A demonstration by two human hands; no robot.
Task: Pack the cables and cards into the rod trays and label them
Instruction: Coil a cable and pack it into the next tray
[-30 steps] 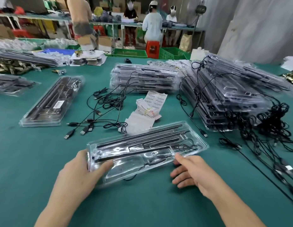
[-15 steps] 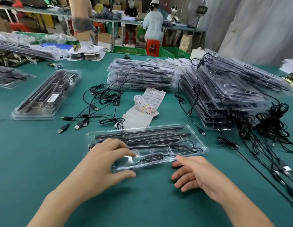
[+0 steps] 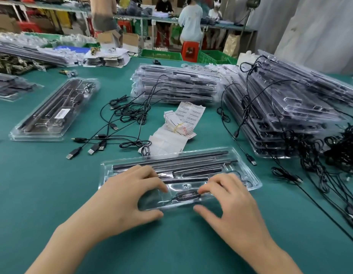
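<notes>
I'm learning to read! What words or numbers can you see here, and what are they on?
None can be read.
White sticker on the left tray: barcode lines, text blurred.
Label sheets in the middle: print too small.
Cable controller in the near tray: marks blurred.

Landmark: near tray (image 3: pixel 241 175), on table (image 3: pixel 43 184). Left hand (image 3: pixel 122 196) and right hand (image 3: pixel 229 202) on tray's near edge, cable controller (image 3: pixel 188 196) in tray between them. Rods (image 3: pixel 171 165) in tray's far half. Label sheets (image 3: pixel 181 121) just behind tray. Loose cables (image 3: pixel 120 123) behind-left. 1 labelled tray (image 3: pixel 53 113) far left. Tray stack (image 3: pixel 175 86) well behind. Larger stack (image 3: pixel 280 107) behind-right. Cable tangle (image 3: pixel 329 155) right of tray.
</notes>
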